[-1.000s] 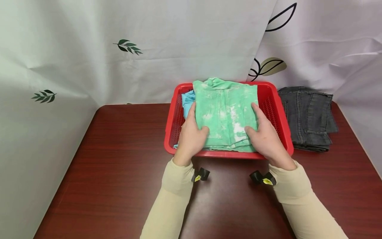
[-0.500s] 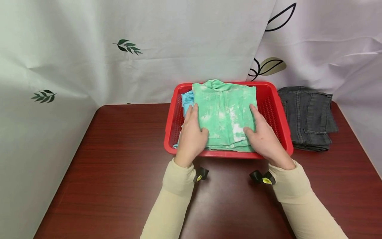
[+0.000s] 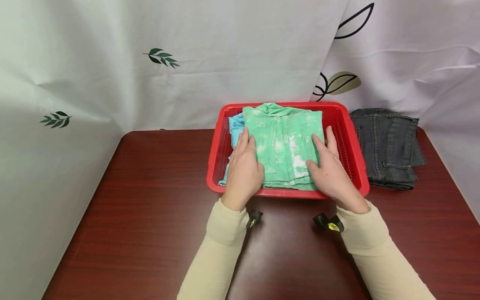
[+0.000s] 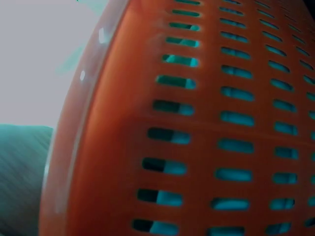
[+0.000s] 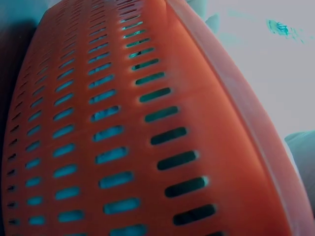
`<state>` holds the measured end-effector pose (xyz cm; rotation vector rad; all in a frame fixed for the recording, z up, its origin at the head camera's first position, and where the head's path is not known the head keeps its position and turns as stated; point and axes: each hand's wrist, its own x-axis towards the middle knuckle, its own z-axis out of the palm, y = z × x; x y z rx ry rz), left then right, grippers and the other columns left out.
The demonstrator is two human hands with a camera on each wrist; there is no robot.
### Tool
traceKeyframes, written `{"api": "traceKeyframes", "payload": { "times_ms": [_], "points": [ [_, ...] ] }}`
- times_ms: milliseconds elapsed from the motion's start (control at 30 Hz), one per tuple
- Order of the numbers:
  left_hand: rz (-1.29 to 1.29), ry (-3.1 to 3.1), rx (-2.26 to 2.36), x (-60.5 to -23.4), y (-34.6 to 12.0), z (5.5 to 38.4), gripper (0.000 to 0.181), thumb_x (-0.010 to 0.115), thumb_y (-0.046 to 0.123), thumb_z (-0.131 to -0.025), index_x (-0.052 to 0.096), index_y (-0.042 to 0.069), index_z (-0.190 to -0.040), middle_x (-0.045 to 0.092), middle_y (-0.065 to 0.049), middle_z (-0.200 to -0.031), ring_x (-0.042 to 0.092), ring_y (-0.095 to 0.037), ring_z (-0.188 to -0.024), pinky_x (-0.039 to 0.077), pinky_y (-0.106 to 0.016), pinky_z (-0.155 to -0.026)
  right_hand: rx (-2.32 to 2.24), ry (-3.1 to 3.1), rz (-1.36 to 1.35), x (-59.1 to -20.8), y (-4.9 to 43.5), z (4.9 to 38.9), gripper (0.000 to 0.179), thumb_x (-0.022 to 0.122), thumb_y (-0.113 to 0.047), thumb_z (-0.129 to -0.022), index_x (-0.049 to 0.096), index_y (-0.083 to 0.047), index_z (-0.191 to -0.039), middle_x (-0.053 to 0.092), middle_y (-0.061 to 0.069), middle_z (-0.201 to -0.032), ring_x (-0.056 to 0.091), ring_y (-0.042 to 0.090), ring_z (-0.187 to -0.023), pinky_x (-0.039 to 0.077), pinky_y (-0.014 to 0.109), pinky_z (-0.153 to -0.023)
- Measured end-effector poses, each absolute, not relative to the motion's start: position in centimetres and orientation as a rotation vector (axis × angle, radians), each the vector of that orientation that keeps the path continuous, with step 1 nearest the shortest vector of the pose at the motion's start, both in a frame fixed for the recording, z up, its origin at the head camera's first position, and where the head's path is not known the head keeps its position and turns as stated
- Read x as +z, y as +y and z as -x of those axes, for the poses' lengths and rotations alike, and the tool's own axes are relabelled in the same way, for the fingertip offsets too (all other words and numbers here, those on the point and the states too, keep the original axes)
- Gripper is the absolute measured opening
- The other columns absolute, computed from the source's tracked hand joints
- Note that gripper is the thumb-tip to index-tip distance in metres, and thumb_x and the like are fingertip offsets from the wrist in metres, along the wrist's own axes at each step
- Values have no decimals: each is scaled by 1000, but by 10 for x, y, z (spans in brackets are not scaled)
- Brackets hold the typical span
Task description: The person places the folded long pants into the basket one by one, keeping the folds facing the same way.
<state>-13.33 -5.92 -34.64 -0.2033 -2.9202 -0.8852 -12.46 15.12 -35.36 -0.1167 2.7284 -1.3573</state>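
A folded green garment (image 3: pixel 279 139) with white blotches lies in the red basket (image 3: pixel 285 193), on top of light blue cloth (image 3: pixel 236 125) that shows at the left. My left hand (image 3: pixel 244 171) rests along the garment's left edge, its fingers straight and pointing to the back. Over the right edge lies my right hand (image 3: pixel 331 171), fingers spread and thumb on the cloth. Neither hand grips the cloth. In both wrist views the slotted basket wall (image 4: pixel 197 123) fills most of the picture and hides the fingers.
Folded dark grey jeans (image 3: pixel 390 146) lie on the brown table (image 3: pixel 157 200), right beside the basket. A white curtain (image 3: pixel 225 62) with leaf prints hangs close behind the basket and along both sides.
The green garment has sunk slightly lower at its back edge. My left fingers have come onto its top from the side, and my right fingers have spread apart. The basket and jeans stay put.
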Motion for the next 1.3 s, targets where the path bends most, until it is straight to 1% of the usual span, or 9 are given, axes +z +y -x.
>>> {"api": "traceKeyframes", "payload": {
  "times_ms": [100,233,333,500,600,800,967,1100,1300],
  "points": [
    [208,-2929,-870,-347,-59,134,66,62,1,-90,39,-3,-151,17,-11,-167,17,-30,-153,23,-42,-119,-1319,2740,149,-353,151,125,72,51,-5,-98,13,0,-160,-7,10,-168,-2,31,-154,21,60,-116],
    [208,-2940,-880,-348,-59,134,63,58,0,-91,39,-3,-151,17,-11,-167,16,-29,-153,23,-40,-119,-1285,2729,164,-352,151,126,71,48,-6,-99,12,0,-160,1,11,-169,1,30,-154,18,58,-118],
    [207,-2955,-881,-347,-60,135,63,57,1,-91,39,-3,-151,17,-11,-167,16,-29,-153,23,-39,-119,-1263,2734,170,-352,150,126,68,47,-6,-100,15,-1,-160,2,12,-168,2,31,-154,17,58,-118],
    [205,-2990,-844,-348,-62,136,64,57,3,-91,38,-3,-152,16,-11,-167,16,-29,-153,23,-39,-119,-1226,2733,162,-351,150,126,60,47,-6,-100,29,-3,-158,1,14,-168,3,35,-154,19,61,-116],
    [214,-3000,-814,-350,-63,136,62,55,4,-92,38,-4,-151,17,-13,-166,17,-29,-153,22,-40,-120,-1209,2728,154,-351,150,126,58,48,-6,-101,32,-3,-157,1,15,-168,3,36,-153,18,62,-116],
    [241,-3037,-761,-351,-65,137,61,53,7,-93,38,-4,-151,16,-14,-166,16,-29,-153,20,-39,-121,-1160,2740,146,-352,149,125,63,48,-10,-101,23,-2,-159,5,21,-166,3,39,-153,10,59,-119],
    [242,-3103,-736,-352,-66,139,63,53,11,-94,35,-2,-153,14,-13,-167,11,-29,-154,23,-43,-119,-1134,2739,150,-352,150,125,67,48,-12,-101,17,0,-160,7,24,-165,3,39,-153,6,55,-121],
    [238,-3139,-731,-353,-66,140,65,53,13,-94,34,-1,-154,13,-13,-167,10,-29,-154,25,-46,-119,-1133,2724,147,-352,151,125,67,48,-12,-102,16,0,-160,7,24,-165,3,39,-153,7,56,-120],
    [241,-3156,-721,-353,-66,141,63,53,13,-95,36,-2,-153,14,-14,-167,11,-30,-154,24,-44,-119,-1134,2692,130,-352,151,127,68,50,-15,-102,16,-1,-160,5,20,-167,3,38,-153,12,59,-119]
  ]
}}
